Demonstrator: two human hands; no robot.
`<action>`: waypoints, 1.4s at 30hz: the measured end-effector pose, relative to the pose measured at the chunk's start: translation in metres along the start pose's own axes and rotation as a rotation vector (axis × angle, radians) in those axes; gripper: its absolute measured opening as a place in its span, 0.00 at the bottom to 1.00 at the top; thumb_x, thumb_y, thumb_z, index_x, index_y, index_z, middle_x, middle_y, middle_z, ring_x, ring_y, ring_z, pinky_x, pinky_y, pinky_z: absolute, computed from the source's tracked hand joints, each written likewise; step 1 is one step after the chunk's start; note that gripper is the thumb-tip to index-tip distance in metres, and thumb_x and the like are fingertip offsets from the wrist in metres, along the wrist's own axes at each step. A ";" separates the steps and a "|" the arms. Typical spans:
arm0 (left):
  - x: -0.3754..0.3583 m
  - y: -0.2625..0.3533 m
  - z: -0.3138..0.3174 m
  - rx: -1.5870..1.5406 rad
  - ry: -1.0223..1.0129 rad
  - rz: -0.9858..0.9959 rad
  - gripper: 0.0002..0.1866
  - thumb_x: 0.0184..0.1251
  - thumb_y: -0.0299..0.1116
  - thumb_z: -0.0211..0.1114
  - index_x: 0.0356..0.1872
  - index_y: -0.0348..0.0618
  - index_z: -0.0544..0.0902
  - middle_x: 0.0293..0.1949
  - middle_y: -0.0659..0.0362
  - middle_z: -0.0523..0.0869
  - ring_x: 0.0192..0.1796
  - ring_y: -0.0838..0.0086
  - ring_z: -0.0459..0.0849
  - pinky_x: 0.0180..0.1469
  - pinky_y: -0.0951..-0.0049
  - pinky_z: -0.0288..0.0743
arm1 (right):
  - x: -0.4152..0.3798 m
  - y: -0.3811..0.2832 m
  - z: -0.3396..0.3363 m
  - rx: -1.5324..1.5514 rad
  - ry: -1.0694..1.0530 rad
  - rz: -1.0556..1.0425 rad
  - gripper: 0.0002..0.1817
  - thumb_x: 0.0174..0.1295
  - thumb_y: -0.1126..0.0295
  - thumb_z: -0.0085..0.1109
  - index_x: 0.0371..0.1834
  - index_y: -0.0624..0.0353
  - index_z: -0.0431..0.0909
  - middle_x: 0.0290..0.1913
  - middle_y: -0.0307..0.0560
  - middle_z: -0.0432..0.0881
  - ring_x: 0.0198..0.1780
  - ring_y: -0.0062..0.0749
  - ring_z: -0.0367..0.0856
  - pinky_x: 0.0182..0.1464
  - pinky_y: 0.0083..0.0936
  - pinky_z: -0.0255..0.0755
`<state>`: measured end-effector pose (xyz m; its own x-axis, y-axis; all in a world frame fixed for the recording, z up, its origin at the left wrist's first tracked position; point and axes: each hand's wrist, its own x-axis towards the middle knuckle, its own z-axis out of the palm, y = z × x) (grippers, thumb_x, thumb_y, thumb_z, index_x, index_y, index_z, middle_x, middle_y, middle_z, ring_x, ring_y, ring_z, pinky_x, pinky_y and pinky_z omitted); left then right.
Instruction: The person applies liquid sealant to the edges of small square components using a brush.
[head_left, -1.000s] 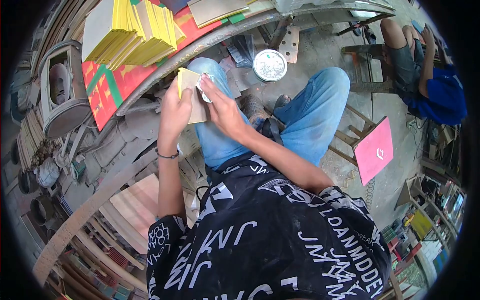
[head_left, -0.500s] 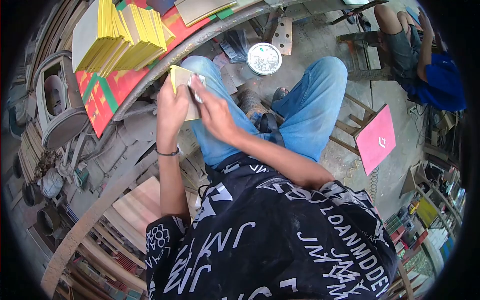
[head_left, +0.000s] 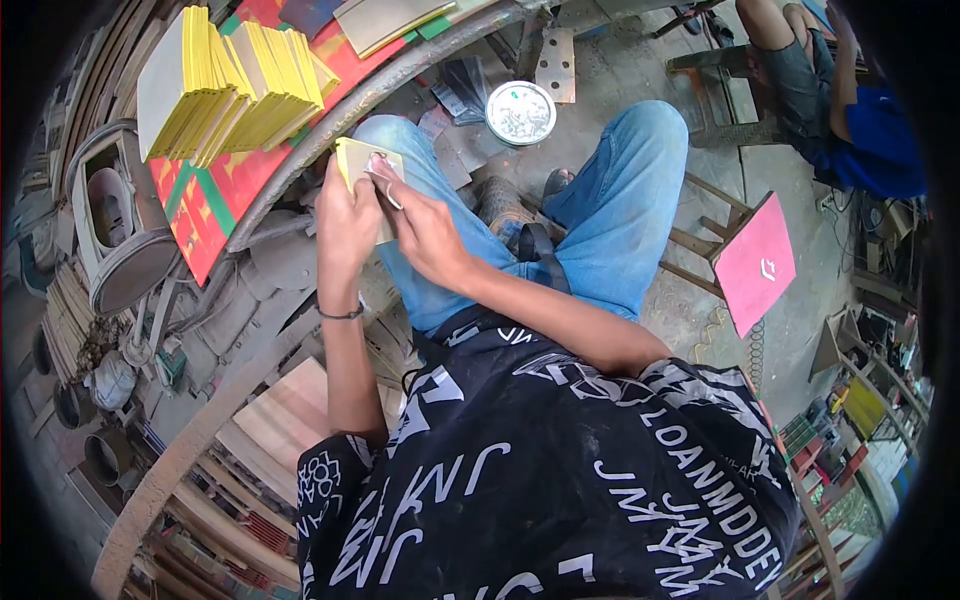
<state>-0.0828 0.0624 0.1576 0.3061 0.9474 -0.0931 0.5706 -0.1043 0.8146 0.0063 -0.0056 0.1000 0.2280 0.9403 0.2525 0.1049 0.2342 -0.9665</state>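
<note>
My left hand (head_left: 346, 225) is closed on a small yellow-edged board (head_left: 356, 158), gripping it along its left side above my left thigh. The board has a pale beige face. Pressed against that face is a folded piece of sandpaper (head_left: 391, 192), which the fingers of my right hand (head_left: 430, 232) hold. Part of the board is hidden behind both hands. Beyond them, several similar yellow-edged boards (head_left: 180, 95) stand in stacks on a red and green painted table (head_left: 205, 235).
A white bucket lid or tub (head_left: 521, 112) sits on the floor between my knees. A pink-topped stool (head_left: 755, 265) stands at right. Another person (head_left: 860, 140) sits at the upper right. A curved wooden frame (head_left: 150, 510) and machine parts lie at left.
My right hand has shifted slightly down and left over the board with the sandpaper. The left hand still grips the board. The whole view has moved slightly.
</note>
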 end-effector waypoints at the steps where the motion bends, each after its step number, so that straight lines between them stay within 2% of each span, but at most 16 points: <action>1: 0.001 -0.001 -0.001 0.008 -0.006 0.052 0.16 0.61 0.24 0.46 0.50 0.29 0.71 0.37 0.39 0.82 0.43 0.49 0.83 0.46 0.58 0.74 | 0.006 0.003 0.002 -0.008 0.033 -0.012 0.24 0.57 0.88 0.42 0.60 0.71 0.66 0.63 0.67 0.66 0.66 0.53 0.64 0.68 0.35 0.60; 4: -0.002 -0.001 0.001 0.008 0.035 0.094 0.18 0.60 0.24 0.46 0.51 0.29 0.69 0.38 0.36 0.81 0.44 0.46 0.82 0.45 0.57 0.73 | 0.032 0.004 -0.001 0.013 0.021 0.050 0.22 0.59 0.84 0.43 0.59 0.72 0.67 0.59 0.68 0.70 0.62 0.56 0.68 0.64 0.35 0.65; 5: -0.001 0.003 0.002 0.010 0.035 0.099 0.18 0.60 0.24 0.46 0.51 0.29 0.69 0.38 0.36 0.81 0.44 0.46 0.82 0.45 0.57 0.73 | 0.043 0.001 -0.002 -0.045 0.059 0.048 0.19 0.63 0.77 0.45 0.58 0.66 0.70 0.45 0.69 0.77 0.48 0.60 0.77 0.48 0.38 0.73; 6: -0.002 0.007 0.004 0.070 0.015 0.050 0.18 0.60 0.24 0.47 0.52 0.29 0.68 0.38 0.35 0.81 0.45 0.45 0.81 0.45 0.57 0.73 | 0.044 -0.004 -0.006 -0.045 0.061 0.047 0.19 0.63 0.77 0.45 0.58 0.66 0.70 0.45 0.69 0.77 0.48 0.60 0.77 0.48 0.38 0.73; 8: -0.005 0.014 0.006 0.132 -0.002 0.007 0.19 0.60 0.25 0.47 0.52 0.29 0.67 0.39 0.34 0.80 0.45 0.43 0.81 0.45 0.57 0.73 | 0.045 -0.016 -0.018 0.004 -0.048 0.223 0.19 0.61 0.79 0.44 0.56 0.73 0.68 0.55 0.70 0.73 0.57 0.59 0.71 0.58 0.36 0.68; 13: 0.000 0.003 0.004 0.046 -0.034 0.054 0.19 0.59 0.24 0.47 0.52 0.30 0.67 0.39 0.34 0.80 0.45 0.42 0.80 0.45 0.56 0.73 | 0.004 -0.016 -0.008 0.065 0.014 0.050 0.23 0.58 0.85 0.46 0.60 0.73 0.66 0.61 0.67 0.68 0.66 0.52 0.65 0.66 0.37 0.61; 17: -0.005 0.004 0.003 0.028 -0.013 0.064 0.20 0.58 0.23 0.47 0.53 0.30 0.67 0.39 0.35 0.80 0.45 0.43 0.81 0.46 0.56 0.72 | 0.032 -0.012 -0.009 0.044 0.038 -0.008 0.23 0.58 0.84 0.45 0.59 0.72 0.66 0.61 0.67 0.69 0.65 0.53 0.65 0.66 0.37 0.62; 19: -0.005 0.003 0.004 0.038 0.013 0.079 0.21 0.57 0.23 0.47 0.54 0.30 0.67 0.39 0.35 0.80 0.45 0.44 0.81 0.46 0.56 0.72 | 0.046 -0.020 -0.016 0.054 -0.090 0.181 0.21 0.59 0.84 0.45 0.59 0.72 0.68 0.60 0.67 0.69 0.64 0.53 0.66 0.65 0.37 0.62; 22: -0.003 0.000 0.003 0.032 -0.033 0.082 0.22 0.57 0.22 0.47 0.55 0.31 0.67 0.40 0.35 0.80 0.45 0.44 0.81 0.46 0.57 0.73 | 0.038 -0.018 -0.015 0.009 -0.016 0.096 0.20 0.60 0.83 0.44 0.58 0.71 0.68 0.59 0.67 0.70 0.64 0.53 0.67 0.64 0.37 0.64; 28: 0.000 -0.005 -0.002 -0.115 -0.102 0.032 0.22 0.54 0.18 0.46 0.54 0.33 0.68 0.45 0.44 0.80 0.50 0.59 0.80 0.53 0.67 0.70 | 0.018 -0.025 -0.012 0.050 -0.012 -0.035 0.18 0.61 0.82 0.45 0.55 0.73 0.70 0.59 0.66 0.71 0.63 0.53 0.68 0.64 0.37 0.64; 30: -0.003 -0.004 0.001 -0.095 -0.051 0.083 0.23 0.55 0.18 0.47 0.55 0.33 0.67 0.45 0.44 0.80 0.50 0.58 0.80 0.53 0.66 0.70 | 0.034 -0.025 -0.011 0.043 0.030 -0.081 0.17 0.62 0.82 0.45 0.54 0.72 0.70 0.59 0.65 0.71 0.63 0.52 0.68 0.64 0.36 0.64; 32: -0.006 -0.001 0.002 -0.025 -0.010 0.060 0.24 0.55 0.19 0.48 0.57 0.33 0.66 0.44 0.42 0.80 0.50 0.57 0.80 0.53 0.65 0.70 | 0.050 -0.033 -0.016 0.082 -0.117 0.173 0.17 0.62 0.82 0.46 0.55 0.72 0.70 0.59 0.65 0.71 0.64 0.51 0.68 0.64 0.36 0.64; 33: -0.005 -0.002 0.003 -0.048 0.021 0.130 0.25 0.55 0.21 0.49 0.58 0.33 0.66 0.44 0.41 0.80 0.49 0.56 0.81 0.52 0.64 0.71 | 0.048 -0.030 -0.015 0.084 -0.116 0.175 0.17 0.62 0.82 0.46 0.55 0.72 0.70 0.59 0.65 0.71 0.64 0.51 0.68 0.64 0.36 0.64; 35: -0.008 -0.002 0.000 -0.041 -0.015 0.097 0.24 0.55 0.21 0.49 0.58 0.33 0.66 0.44 0.41 0.80 0.49 0.57 0.81 0.52 0.64 0.71 | 0.044 -0.025 -0.012 0.049 -0.032 -0.039 0.18 0.61 0.82 0.45 0.55 0.71 0.70 0.60 0.64 0.71 0.64 0.51 0.67 0.65 0.35 0.64; 40: -0.004 -0.013 -0.001 -0.167 -0.082 0.028 0.24 0.54 0.18 0.47 0.56 0.33 0.67 0.43 0.44 0.81 0.48 0.61 0.81 0.53 0.67 0.71 | 0.010 -0.025 -0.011 0.013 -0.030 -0.055 0.19 0.61 0.83 0.43 0.56 0.71 0.70 0.61 0.64 0.70 0.65 0.51 0.66 0.65 0.36 0.63; 42: -0.007 -0.004 -0.001 -0.127 -0.061 0.087 0.23 0.56 0.18 0.47 0.57 0.32 0.67 0.45 0.43 0.80 0.50 0.60 0.80 0.54 0.67 0.71 | 0.020 -0.029 -0.011 0.042 -0.041 -0.005 0.19 0.61 0.84 0.43 0.56 0.71 0.70 0.60 0.65 0.70 0.65 0.51 0.66 0.65 0.36 0.63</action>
<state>-0.0877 0.0563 0.1556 0.3980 0.9160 -0.0509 0.4404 -0.1421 0.8865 0.0186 0.0032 0.1336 0.1871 0.9483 0.2562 0.0650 0.2483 -0.9665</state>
